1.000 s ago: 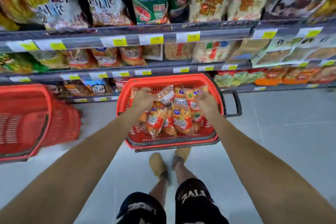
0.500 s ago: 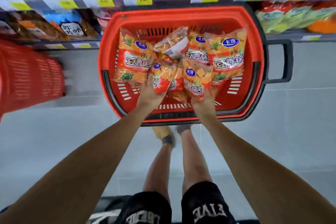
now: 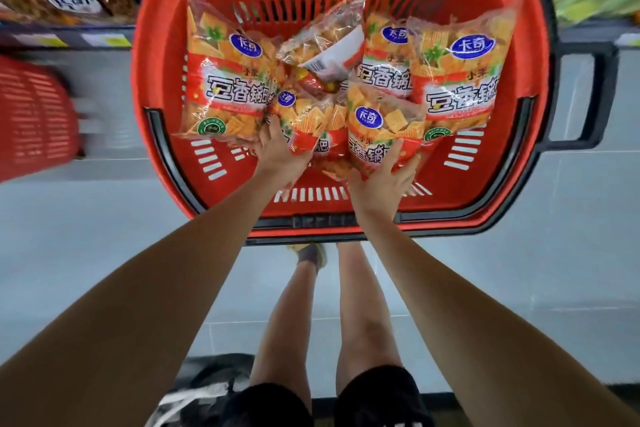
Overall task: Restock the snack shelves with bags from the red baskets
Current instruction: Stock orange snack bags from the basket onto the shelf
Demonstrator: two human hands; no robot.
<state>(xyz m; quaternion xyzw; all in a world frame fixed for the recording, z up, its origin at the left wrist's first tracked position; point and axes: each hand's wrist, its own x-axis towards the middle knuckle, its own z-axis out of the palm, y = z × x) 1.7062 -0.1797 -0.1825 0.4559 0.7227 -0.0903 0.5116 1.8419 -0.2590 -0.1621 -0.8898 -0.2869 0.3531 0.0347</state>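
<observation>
The big red basket (image 3: 162,80) sat on the floor at 12 o'clock, right by the bottom shelf (image 3: 69,29), and a second red basket (image 3: 34,114) was at 9 o'clock. Inside the big one lay a pile of snack bags (image 3: 225,80), orange and shiny. They looked light and puffy, full of air and thin chips that could snap if squeezed hard. The plastic looked slippery, so the best place to take hold seemed to be the flat sealed edge, not the fat middle. The left hand (image 3: 277,152) was at 6 o'clock of the pile, fingers closed on the bottom edges of the middle bags. The right hand (image 3: 382,180) was just beside it at 5 o'clock, thumb on the front of one bag and fingers curled under it. Compared with half a second before, the basket looked much closer and filled more of the view, most of the shelves had slid out at the top, and both hands had stayed on the same bags.
</observation>
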